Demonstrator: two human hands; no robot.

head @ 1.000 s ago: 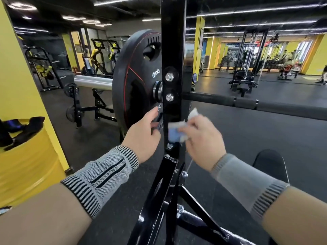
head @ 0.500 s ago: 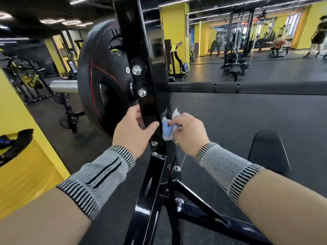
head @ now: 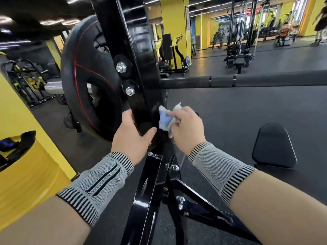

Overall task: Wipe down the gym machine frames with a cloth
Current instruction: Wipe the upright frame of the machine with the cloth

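A dark rubber gym floor (head: 247,112) is stretching out around me, with yellow pillars and blurred machines far behind. At my far left a yellow drum (head: 26,174) is sitting with dark gear on its rim, cut off by the picture's edge. Next, a black weight plate (head: 85,82) is hanging on a barbell whose bar (head: 247,80) is running level off to the right. In front of it the black frame upright (head: 127,50) is rising with its long axis leaning up and to the left, its top cut off. My left hand (head: 132,138) is gripping the upright, thumb curled over its front face, fingers hidden behind it. Just beside it, my right hand (head: 187,126) is pinching a blue-and-white cloth (head: 164,119), pressing it against the upright's right edge. A black pad (head: 274,144) is lying at the right.
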